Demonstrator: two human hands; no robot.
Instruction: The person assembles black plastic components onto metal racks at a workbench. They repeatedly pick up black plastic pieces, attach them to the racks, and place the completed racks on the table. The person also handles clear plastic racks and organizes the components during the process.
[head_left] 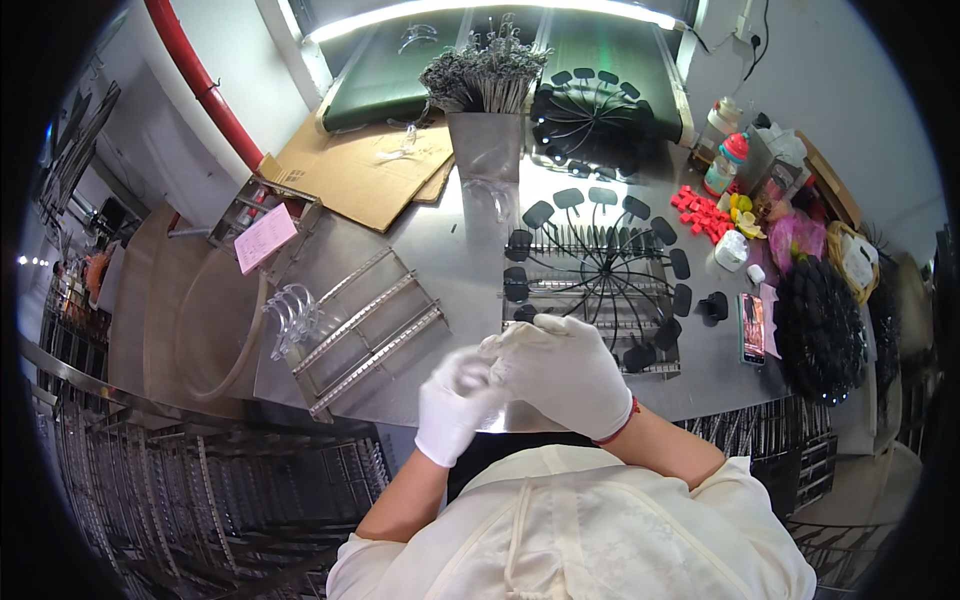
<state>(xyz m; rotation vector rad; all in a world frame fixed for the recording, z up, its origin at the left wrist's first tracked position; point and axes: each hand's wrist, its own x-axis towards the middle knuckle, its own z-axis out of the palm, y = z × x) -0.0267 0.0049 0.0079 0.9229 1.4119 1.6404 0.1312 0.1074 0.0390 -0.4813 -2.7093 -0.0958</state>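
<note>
White gloves cover both my hands, which meet over the table's near edge. My left hand [456,400] is smeared by motion, so its fingers cannot be read. My right hand [565,372] has its fingers bent and pressed together against the left; whatever they hold, if anything, is hidden. Just beyond the right hand lies a wheel of thin black stems with flat black pads [607,266], spread from one centre over a metal rack [655,362]. The right hand covers part of its near left edge. Left of my hands rests another slatted metal rack [372,330].
Clear plastic hooks [292,318] lie beside the left rack. Behind stands a metal holder [487,145] full of wire pieces [495,80], near cardboard [360,175] and a second black wheel [592,112]. Rightward are red pieces [702,213], a phone [752,328] and a black bundle [822,325].
</note>
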